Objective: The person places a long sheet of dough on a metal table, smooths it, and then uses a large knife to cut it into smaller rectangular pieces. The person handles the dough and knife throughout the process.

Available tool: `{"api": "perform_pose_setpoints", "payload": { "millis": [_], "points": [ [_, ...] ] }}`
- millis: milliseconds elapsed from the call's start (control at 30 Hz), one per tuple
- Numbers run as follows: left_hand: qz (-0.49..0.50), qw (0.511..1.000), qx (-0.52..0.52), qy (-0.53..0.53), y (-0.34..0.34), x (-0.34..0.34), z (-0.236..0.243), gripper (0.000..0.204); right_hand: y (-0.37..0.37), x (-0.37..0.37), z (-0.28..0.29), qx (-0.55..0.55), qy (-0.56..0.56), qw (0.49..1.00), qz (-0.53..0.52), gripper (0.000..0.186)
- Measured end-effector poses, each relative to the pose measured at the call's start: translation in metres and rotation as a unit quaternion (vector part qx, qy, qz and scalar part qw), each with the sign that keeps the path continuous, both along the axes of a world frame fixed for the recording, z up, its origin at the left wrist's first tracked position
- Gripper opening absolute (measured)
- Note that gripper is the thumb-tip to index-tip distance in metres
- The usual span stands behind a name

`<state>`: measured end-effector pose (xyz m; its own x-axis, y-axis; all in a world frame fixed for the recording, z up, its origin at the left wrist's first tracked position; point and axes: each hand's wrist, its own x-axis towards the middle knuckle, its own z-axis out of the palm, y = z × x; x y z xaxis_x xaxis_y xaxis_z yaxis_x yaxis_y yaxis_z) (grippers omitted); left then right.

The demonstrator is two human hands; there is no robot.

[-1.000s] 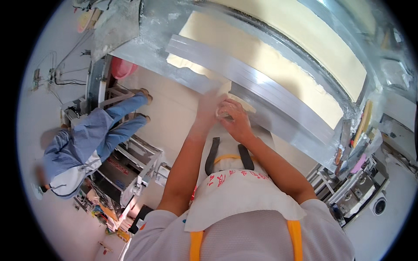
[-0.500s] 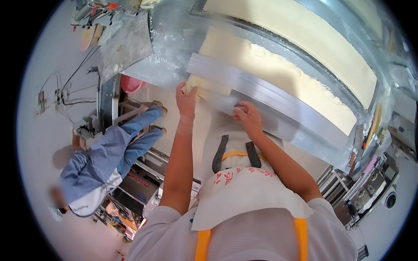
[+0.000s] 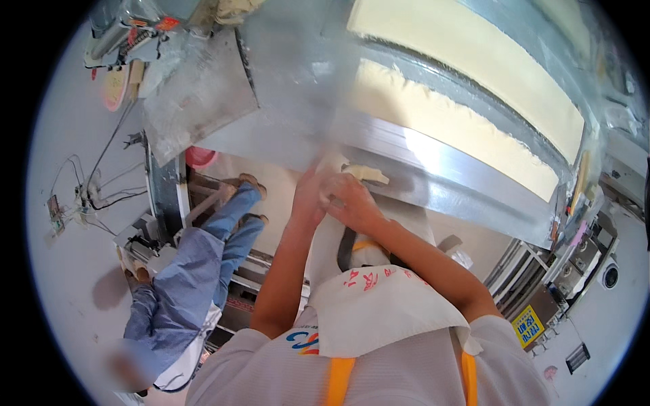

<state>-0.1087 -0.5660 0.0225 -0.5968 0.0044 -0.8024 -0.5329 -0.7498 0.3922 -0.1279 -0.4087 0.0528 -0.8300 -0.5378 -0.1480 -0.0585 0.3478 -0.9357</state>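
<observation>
At the near edge of the metal worktable [image 3: 284, 135] my two hands meet, fingers curled inward. My left hand [image 3: 313, 195] is blurred and closed around a pale dough scrap [image 3: 332, 164], partly hidden. Against it, my right hand [image 3: 353, 201] is closed too; what its fingers hold is hidden. Just beyond them lies a loose dough strip [image 3: 365, 174]. Farther off, a long metal straightedge [image 3: 467, 162] runs along the near side of a flat dough sheet [image 3: 447, 122], whose far edge is ragged.
A second long dough sheet [image 3: 474, 64] lies farther back. At the left, a grey metal plate [image 3: 200, 95] covers the table corner, with a pink basin [image 3: 201, 157] below. Another person in blue [image 3: 183, 271] stands at left. Tools [image 3: 579, 193] crowd the right end.
My hands, apart before, have come together: the left moved right and nearer with the dough scrap, the right moved left. A loose dough strip now shows beyond them. The view has shifted slightly.
</observation>
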Motion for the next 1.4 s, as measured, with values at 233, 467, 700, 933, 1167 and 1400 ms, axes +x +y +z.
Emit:
{"api": "perform_pose_setpoints", "payload": {
  "millis": [233,467,700,933,1167,1400],
  "points": [
    [-0.063,0.928,-0.234,0.284,-0.093,-0.101,0.046,0.024,0.03,-0.023,0.056,-0.074,-0.146,0.977,-0.14,0.024],
    [-0.062,0.558,-0.799,0.217,-0.226,-0.288,0.029,0.047,0.12,0.012,0.034,0.038,-0.179,0.954,-0.237,0.018],
    [-0.204,0.605,-0.722,0.266,-0.001,-0.159,0.006,0.032,0.234,0.1,0.0,0.053,-0.208,0.889,-0.404,0.016],
    [-0.371,0.542,-0.612,0.441,0.215,-0.041,-0.005,0.04,0.406,0.164,-0.016,0.12,-0.167,0.85,-0.485,0.016],
    [-0.404,0.446,-0.571,0.559,0.417,-0.012,-0.029,0.056,0.69,0.156,-0.066,0.184,0.051,0.745,-0.64,0.021],
    [-0.466,0.305,-0.663,0.501,0.533,-0.002,-0.07,0.085,0.819,0.136,-0.113,0.146,0.046,0.745,-0.65,0.021]
  ]
}}
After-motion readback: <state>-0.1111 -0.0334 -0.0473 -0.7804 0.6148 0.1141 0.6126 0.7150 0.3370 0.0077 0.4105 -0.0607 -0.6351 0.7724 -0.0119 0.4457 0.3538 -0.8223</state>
